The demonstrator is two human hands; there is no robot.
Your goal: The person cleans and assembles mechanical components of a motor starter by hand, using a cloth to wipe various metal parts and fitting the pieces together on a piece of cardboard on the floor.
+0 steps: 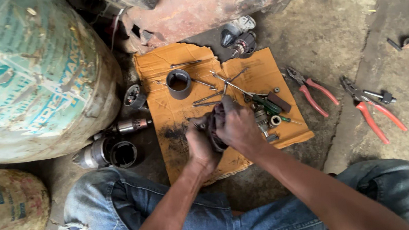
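Motor part [211,125], dark and greasy, mostly hidden between both hands above a sheet of cardboard [165,113] on the floor. Left hand [201,147] wrapped around its underside, right hand [235,124] clamped over its top. Pliers [313,90] nearby, untouched.

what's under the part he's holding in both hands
A sheet of brown cardboard lies beneath the dark part, with a black greasy smear left of it. The left hand and right hand cover the spot directly below.
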